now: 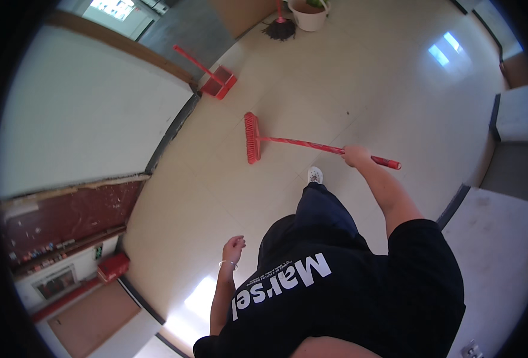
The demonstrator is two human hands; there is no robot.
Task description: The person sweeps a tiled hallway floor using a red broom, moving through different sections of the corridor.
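My right hand (356, 156) grips the red handle of a push broom (300, 143) near its upper end. The handle runs leftward across the picture to the broom's red bristled head (252, 138), which is by the tiled floor. My left hand (234, 249) hangs at my left side, fingers loosely curled and holding nothing, with a pale bracelet on the wrist. A red long-handled dustpan (219, 83) stands at the doorway, up and left of the broom head. A small dark bit (348, 113) lies on the floor beyond the handle.
Farther off, a dark mop (280, 29) with a red handle stands beside a white bucket (311, 17) holding something green. A white wall (94, 107) with dark skirting borders the left. A red box (113, 267) sits low at the left, and a pale wall (492, 232) stands at the right.
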